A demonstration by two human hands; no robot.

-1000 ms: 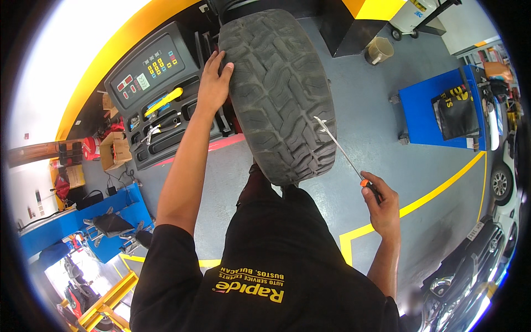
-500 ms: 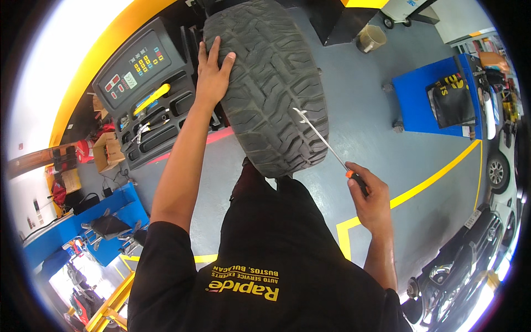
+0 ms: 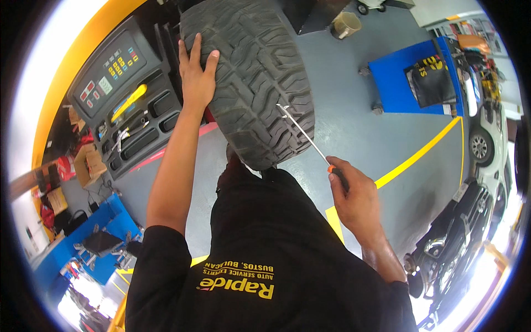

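A large black tire with deep, blocky tread stands upright in front of me, next to a machine. My left hand lies on its left edge, fingers spread over the tread. In my right hand is a screwdriver with a long metal shaft and a black and orange handle. Its shaft slants up and left over the tread. The far end meets a small whitish patch in a groove; whether that is part of the tool, I cannot tell.
Left of the tire is a machine's control panel above a moulded tray holding hand tools and a yellow-handled tool. A blue wheeled cart and a bucket stand right. Parked vehicles line the far right.
The whole view has shifted, so the tire and surroundings sit further left and higher. Both hands keep about the same places on and near the tire, the screwdriver still at the tread.
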